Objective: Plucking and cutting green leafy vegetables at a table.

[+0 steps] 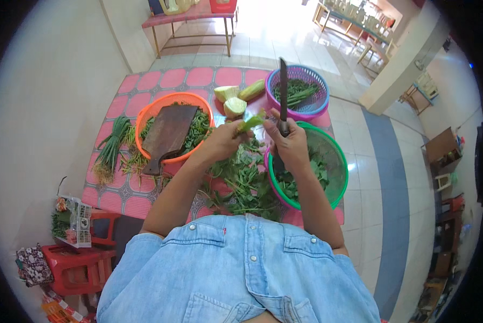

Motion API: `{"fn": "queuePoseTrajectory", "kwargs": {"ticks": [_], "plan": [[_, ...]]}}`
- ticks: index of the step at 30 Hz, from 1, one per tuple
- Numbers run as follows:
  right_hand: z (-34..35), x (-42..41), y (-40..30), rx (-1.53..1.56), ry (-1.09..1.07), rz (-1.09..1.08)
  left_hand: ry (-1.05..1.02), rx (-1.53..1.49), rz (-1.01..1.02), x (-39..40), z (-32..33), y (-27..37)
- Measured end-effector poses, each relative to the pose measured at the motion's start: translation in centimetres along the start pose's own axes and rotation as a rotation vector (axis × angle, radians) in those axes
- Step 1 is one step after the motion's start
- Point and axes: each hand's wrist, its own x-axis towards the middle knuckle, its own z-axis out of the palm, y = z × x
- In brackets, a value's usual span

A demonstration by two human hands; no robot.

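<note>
My left hand [222, 141] grips a pale green vegetable stalk [252, 122] above the middle of the table. Wrapped around the handle of a knife [283, 91] is my right hand [290, 141], its thumb close to the end of the stalk. The dark blade points upward, away from me. Loose leafy greens [245, 187] lie in a heap below my hands. A green mesh basket [343, 177] with leaves in it sits under my right forearm. To the left, a wooden cutting board [170, 131] rests across an orange basket [176, 97] of chopped greens.
Cut pale gourd pieces [235, 107] lie at the table's far side, beside a blue basket [325, 101] of greens. Spring onions [114, 141] lie at the left on the pink patterned tablecloth [144, 202]. Red plastic stools [78, 266] stand at lower left, near a wall [55, 101].
</note>
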Motion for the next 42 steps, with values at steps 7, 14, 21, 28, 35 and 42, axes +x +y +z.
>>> {"fn": "queuePoseTrajectory", "kwargs": {"ticks": [7, 14, 21, 28, 35, 42], "plan": [[2.3, 0.0, -2.2, 0.097, -0.114, -0.109, 0.014, -0.054, -0.013, -0.5, 0.2, 2.6], [2.8, -0.8, -2.6, -0.093, 0.353, -0.555, 0.227, 0.127, -0.129, -0.3, 0.5, 4.2], [4.3, -1.8, -2.6, -0.059, 0.068, -0.139, 0.384, 0.23, -0.039, -1.4, 1.6, 4.4], [3.8, 0.0, -2.7, 0.178, 0.036, -0.052, 0.184, -0.456, -0.149, -3.6, -1.5, -0.9], [1.5, 2.1, -7.9, 0.352, 0.194, -0.109, 0.545, -0.773, -0.251, -7.1, -6.2, -4.6], [-1.7, 1.5, -10.1, 0.446, 0.142, -0.241, 0.825, -0.457, 0.056, -5.8, -6.7, -4.6]]}}
